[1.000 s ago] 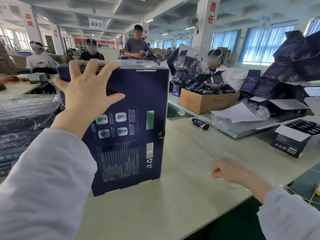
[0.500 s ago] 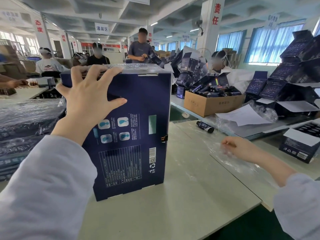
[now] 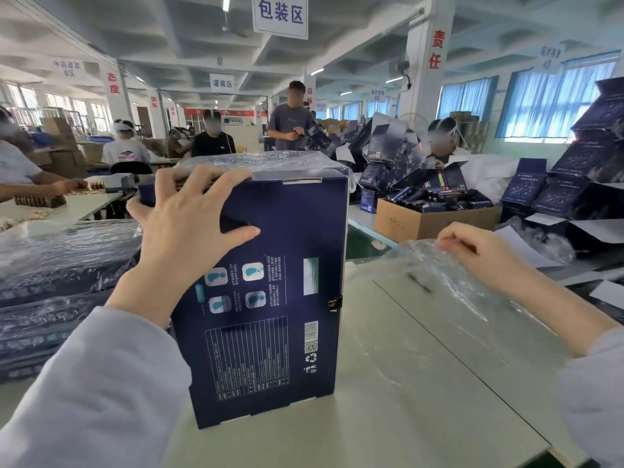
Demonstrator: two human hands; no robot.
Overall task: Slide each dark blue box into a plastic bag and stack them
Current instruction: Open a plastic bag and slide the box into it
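A tall dark blue box point(image 3: 270, 298) stands upright on the pale table point(image 3: 388, 417), its printed back toward me. My left hand point(image 3: 189, 228) grips its upper left corner, fingers over the top edge and thumb on the face. Behind the box, the plastic-wrapped top of something point(image 3: 266, 162) shows level with its top edge. My right hand point(image 3: 479, 251) pinches the edge of a clear plastic bag point(image 3: 439, 278) and holds it lifted off the table to the right of the box.
Bagged dark blue boxes point(image 3: 57, 282) lie stacked at the left. A cardboard carton of dark bottles point(image 3: 435, 211) and open blue boxes point(image 3: 580, 190) crowd the far right. Several people work at tables behind.
My right hand reached out to the right, took hold of the plastic bag and lifted its edge off the table. The left hand kept its grip on the box.
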